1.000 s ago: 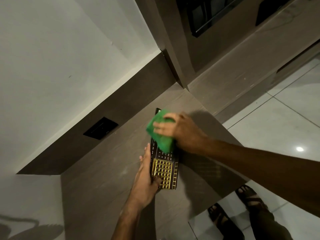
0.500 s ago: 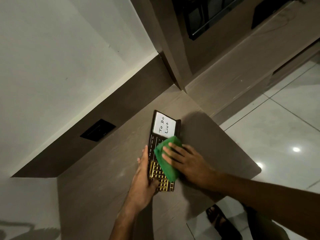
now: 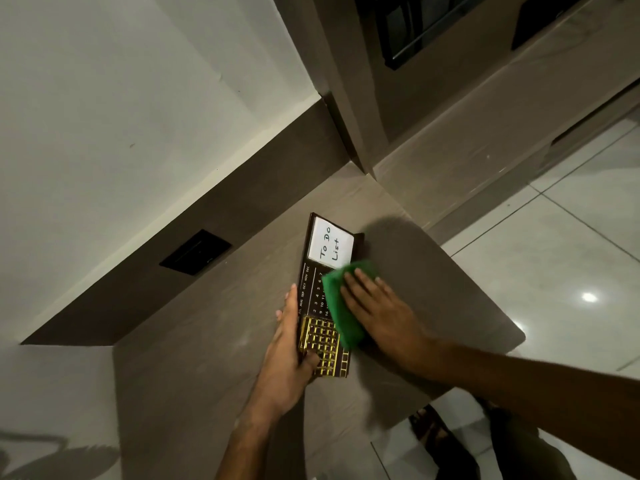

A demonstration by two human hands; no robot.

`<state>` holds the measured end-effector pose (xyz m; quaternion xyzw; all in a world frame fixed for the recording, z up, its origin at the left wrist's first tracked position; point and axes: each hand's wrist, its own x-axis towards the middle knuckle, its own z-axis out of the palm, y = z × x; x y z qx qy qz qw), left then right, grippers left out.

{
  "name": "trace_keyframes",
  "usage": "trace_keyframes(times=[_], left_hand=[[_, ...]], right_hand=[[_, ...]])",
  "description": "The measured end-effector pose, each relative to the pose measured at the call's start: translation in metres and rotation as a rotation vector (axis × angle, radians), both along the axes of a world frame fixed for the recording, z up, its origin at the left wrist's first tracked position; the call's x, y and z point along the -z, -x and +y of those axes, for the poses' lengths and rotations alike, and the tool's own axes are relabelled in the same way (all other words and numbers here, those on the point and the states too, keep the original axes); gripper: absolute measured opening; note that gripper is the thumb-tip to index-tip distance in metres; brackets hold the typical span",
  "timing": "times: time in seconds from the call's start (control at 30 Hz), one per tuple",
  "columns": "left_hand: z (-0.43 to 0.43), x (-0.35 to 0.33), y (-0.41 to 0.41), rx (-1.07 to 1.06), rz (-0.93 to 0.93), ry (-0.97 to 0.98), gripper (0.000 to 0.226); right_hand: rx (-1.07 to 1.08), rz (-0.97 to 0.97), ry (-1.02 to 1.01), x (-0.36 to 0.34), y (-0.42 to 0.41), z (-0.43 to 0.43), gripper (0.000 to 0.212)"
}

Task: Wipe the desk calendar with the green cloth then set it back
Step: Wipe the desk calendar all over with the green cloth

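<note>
Desk calendar lies flat on the worktop, my left hand grasping its 9 o'clock edge so it can't slide, while my right hand presses the green cloth flat on its face.

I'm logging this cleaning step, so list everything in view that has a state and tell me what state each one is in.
desk calendar: lying flat on the desk, face up, To Do List panel uncovered.
green cloth: pressed flat on the calendar's right side.
right hand: palm down, fingers spread on the cloth.
left hand: gripping the calendar's left edge, thumb on the gold grid.
desk: bare around the calendar.
</note>
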<state>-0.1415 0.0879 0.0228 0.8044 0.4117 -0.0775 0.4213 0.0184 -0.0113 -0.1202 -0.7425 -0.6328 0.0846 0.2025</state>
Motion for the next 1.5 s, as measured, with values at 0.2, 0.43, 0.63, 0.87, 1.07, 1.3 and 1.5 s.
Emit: trace_keyframes(times=[0.2,0.43,0.63,0.87,1.07,1.3,1.5], left_hand=[[-0.003,-0.004,-0.002,0.022,-0.016,-0.011,0.108],[0.0,0.0,-0.001,-0.011,0.01,-0.002,0.112],[0.0,0.001,-0.002,-0.025,0.006,0.005,0.115],[-0.001,-0.001,-0.002,0.009,0.006,-0.004,0.109],[0.0,0.0,-0.001,0.015,-0.006,-0.017,0.109],[-0.001,0.0,-0.001,0.001,0.007,-0.009,0.111],[-0.003,-0.004,-0.003,0.003,0.025,-0.021,0.112]], right_hand=[[0.389,0.023,0.025,-0.026,-0.072,0.047,0.102],[0.241,0.113,0.081,-0.03,-0.044,0.04,0.105],[-0.116,-0.048,-0.005,0.001,0.003,-0.016,0.093],[0.316,-0.002,0.112,-0.031,-0.084,0.06,0.101],[0.289,0.014,0.16,-0.014,-0.038,0.039,0.111],[0.014,-0.018,0.018,0.012,0.031,-0.016,0.09],[0.345,-0.055,0.167,-0.028,-0.073,0.062,0.106]])
